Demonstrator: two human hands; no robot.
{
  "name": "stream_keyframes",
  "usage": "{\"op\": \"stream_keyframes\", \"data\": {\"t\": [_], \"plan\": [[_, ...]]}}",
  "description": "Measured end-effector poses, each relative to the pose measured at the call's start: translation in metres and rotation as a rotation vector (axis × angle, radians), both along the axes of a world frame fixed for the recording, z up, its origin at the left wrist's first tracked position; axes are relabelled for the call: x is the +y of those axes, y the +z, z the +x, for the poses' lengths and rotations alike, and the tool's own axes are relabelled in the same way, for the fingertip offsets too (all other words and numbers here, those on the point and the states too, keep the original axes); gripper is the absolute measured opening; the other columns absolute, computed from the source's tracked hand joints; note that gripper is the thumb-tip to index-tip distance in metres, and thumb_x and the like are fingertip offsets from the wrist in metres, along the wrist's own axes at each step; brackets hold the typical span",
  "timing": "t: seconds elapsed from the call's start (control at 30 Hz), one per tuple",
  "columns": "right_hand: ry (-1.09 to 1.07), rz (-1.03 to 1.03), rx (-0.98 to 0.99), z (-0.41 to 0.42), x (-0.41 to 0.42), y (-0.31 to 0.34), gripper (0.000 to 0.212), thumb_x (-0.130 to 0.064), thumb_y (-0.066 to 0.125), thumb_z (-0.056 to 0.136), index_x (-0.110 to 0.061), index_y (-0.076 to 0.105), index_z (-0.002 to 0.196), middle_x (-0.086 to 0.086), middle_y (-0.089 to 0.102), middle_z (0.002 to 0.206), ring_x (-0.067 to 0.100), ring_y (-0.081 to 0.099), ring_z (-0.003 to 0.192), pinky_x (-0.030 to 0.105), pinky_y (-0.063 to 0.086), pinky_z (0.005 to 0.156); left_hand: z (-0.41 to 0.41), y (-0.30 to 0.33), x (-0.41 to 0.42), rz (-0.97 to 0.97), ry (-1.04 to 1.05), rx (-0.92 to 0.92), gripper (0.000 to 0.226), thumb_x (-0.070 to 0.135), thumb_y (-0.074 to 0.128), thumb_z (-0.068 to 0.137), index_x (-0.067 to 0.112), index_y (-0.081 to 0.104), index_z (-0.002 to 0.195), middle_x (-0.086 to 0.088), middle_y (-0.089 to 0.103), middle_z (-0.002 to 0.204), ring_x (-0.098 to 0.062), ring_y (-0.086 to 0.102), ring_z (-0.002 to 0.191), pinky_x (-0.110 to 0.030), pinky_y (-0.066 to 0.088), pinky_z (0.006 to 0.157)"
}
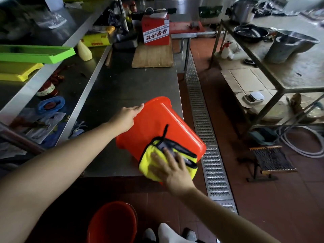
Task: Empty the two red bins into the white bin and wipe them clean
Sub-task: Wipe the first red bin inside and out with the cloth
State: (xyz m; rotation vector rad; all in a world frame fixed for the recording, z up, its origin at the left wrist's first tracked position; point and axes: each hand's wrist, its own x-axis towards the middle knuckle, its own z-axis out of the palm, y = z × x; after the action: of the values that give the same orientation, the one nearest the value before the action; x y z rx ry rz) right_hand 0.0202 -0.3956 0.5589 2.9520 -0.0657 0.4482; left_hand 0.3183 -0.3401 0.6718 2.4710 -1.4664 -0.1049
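A red bin (157, 123) lies tipped on its side at the near right corner of the steel table (126, 85). My left hand (127, 116) holds it by its far left edge. My right hand (172, 170) lies with spread fingers on a yellow cloth with black trim (157, 155) and presses it against the bin's near side. A second red bin (112, 223) stands on the floor below, close to my feet. No white bin shows in this view.
A wooden board (152, 55) and a red box (155, 30) stand at the table's far end. Green and yellow trays (35, 53) fill the left shelf. A metal floor drain (206, 137) runs along the table's right side; a rack (273, 74) with pots stands further right.
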Motion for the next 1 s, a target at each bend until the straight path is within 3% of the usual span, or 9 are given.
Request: {"op": "stream_keyframes", "data": {"t": [0.1,0.2,0.3,0.43,0.5,0.67,0.73,0.87,1.0], "plan": [[0.095,-0.107,0.048,-0.007,-0.001,-0.006,0.053,-0.032,0.044,0.090,-0.042,0.050,0.142,-0.001,0.020,0.166,0.036,0.019,0.151,0.061,0.023,0.116,0.002,0.001,0.000,0.008,0.032,0.026,0.077,-0.017,0.040,0.090,0.028,0.030,0.152,0.002,0.038,0.154,-0.014,0.054,0.127,-0.031,0.041,0.110],[-0.006,0.106,-0.002,-0.006,-0.034,0.007,0.057,-0.037,0.052,0.092,-0.046,0.039,0.147,-0.005,0.014,0.167,0.035,0.019,0.152,0.056,0.024,0.114,0.003,-0.004,0.002,0.015,0.008,0.028,0.076,-0.019,0.040,0.089,0.030,0.039,0.149,-0.002,0.034,0.157,-0.019,0.045,0.136,-0.032,0.035,0.114],[-0.183,0.342,-0.041,-0.006,-0.085,0.025,0.065,-0.047,0.065,0.083,-0.051,0.043,0.144,-0.010,0.021,0.165,0.028,0.023,0.151,0.054,0.033,0.110,0.002,-0.012,0.006,0.005,0.027,0.016,0.070,-0.015,0.042,0.092,0.033,0.049,0.142,-0.007,0.031,0.158,-0.025,0.038,0.140,-0.033,0.032,0.117],[-0.385,0.615,-0.030,-0.002,-0.131,0.034,0.063,-0.037,0.070,0.086,-0.053,0.045,0.142,-0.020,0.023,0.162,0.020,0.020,0.151,0.053,0.029,0.110,-0.005,-0.016,-0.001,-0.029,0.027,0.036,0.081,-0.010,0.043,0.094,0.049,0.029,0.148,-0.007,0.035,0.156,-0.025,0.048,0.134,-0.032,0.040,0.111],[-0.451,0.703,-0.028,0.002,-0.143,0.033,0.058,-0.040,0.067,0.091,-0.054,0.044,0.142,-0.022,0.024,0.161,0.018,0.021,0.150,0.053,0.030,0.110,-0.007,-0.015,-0.007,-0.028,0.052,-0.003,0.090,-0.009,0.048,0.093,0.049,0.012,0.151,-0.005,0.041,0.153,-0.020,0.056,0.125,-0.030,0.048,0.098],[-0.532,0.853,-0.041,0.002,-0.159,0.038,0.053,-0.040,0.063,0.095,-0.047,0.045,0.144,-0.018,0.028,0.161,0.022,0.027,0.147,0.058,0.034,0.109,-0.002,-0.010,-0.018,0.033,0.119,-0.005,0.082,-0.004,0.049,0.094,0.038,0.013,0.154,-0.007,0.057,0.137,-0.021,0.059,0.121,-0.036,0.051,0.094],[-0.524,0.824,0.000,0.000,-0.149,0.043,0.055,-0.037,0.065,0.094,-0.045,0.045,0.145,-0.013,0.029,0.161,0.027,0.029,0.146,0.057,0.036,0.108,0.004,-0.004,-0.023,0.057,0.132,0.017,0.080,-0.004,0.046,0.095,0.040,0.015,0.154,-0.008,0.055,0.139,-0.022,0.057,0.123,-0.039,0.051,0.097],[-0.271,0.414,0.024,-0.006,-0.079,0.035,0.072,-0.033,0.066,0.080,-0.045,0.043,0.147,-0.005,0.022,0.165,0.040,0.031,0.145,0.058,0.038,0.106,0.019,0.006,-0.028,0.080,0.079,0.048,0.081,-0.012,0.038,0.091,0.041,0.025,0.152,-0.003,0.050,0.145,-0.018,0.056,0.123,-0.036,0.048,0.102],[0.087,0.086,-0.018,0.001,0.004,0.008,0.058,-0.032,0.054,0.092,-0.043,0.041,0.147,0.000,0.016,0.167,0.041,0.027,0.148,0.060,0.038,0.107,0.023,0.003,-0.026,0.074,-0.008,0.036,0.086,-0.018,0.037,0.087,0.036,0.026,0.153,0.007,0.037,0.155,-0.016,0.054,0.126,-0.028,0.043,0.105]]}}
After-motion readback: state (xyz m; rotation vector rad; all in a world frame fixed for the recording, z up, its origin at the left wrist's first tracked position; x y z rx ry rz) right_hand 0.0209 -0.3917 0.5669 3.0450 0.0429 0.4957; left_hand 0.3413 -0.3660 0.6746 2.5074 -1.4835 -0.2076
